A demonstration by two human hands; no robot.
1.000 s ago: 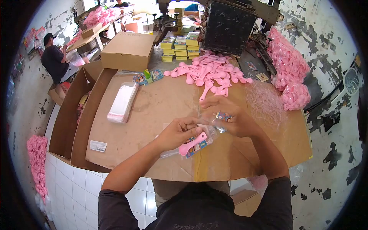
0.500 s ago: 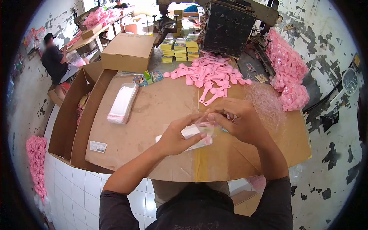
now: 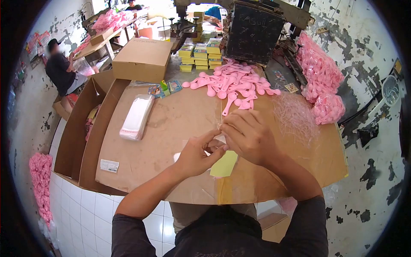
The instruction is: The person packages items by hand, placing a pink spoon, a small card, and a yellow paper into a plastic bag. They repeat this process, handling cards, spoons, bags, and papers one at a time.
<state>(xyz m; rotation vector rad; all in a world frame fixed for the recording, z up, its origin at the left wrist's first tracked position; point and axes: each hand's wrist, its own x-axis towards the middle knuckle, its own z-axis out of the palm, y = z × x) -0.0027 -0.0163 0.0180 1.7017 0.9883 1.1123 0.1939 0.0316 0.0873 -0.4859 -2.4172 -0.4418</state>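
Observation:
My left hand (image 3: 198, 155) is closed in a pinch on a clear plastic bag (image 3: 221, 138), its thumb pointing at my right hand. From above, my right hand (image 3: 249, 136) closes its fingertips at the bag's upper edge. A yellow-green card (image 3: 224, 164) shows just below both hands, its upper part covered by the fingers. Partly hidden behind my left hand, a white stack of plastic sleeves (image 3: 177, 156) lies on the cardboard-covered table (image 3: 154, 171). Pink plastic scoops (image 3: 231, 81) are heaped beyond my hands, the nearest ones overlapped by my right hand.
Another stack of clear sleeves (image 3: 138, 116) lies on the left. Behind are a closed carton (image 3: 143, 55), stacked cards (image 3: 200, 52) and a black metal box (image 3: 252, 36). Stringy pink scrap (image 3: 296, 113) and bagged scoops (image 3: 321, 68) sit right. A person (image 3: 61, 68) sits far left.
My right hand has moved left and slightly down, closer to my left hand. The yellow-green card has come into view below the fingers, over the front sleeve stack.

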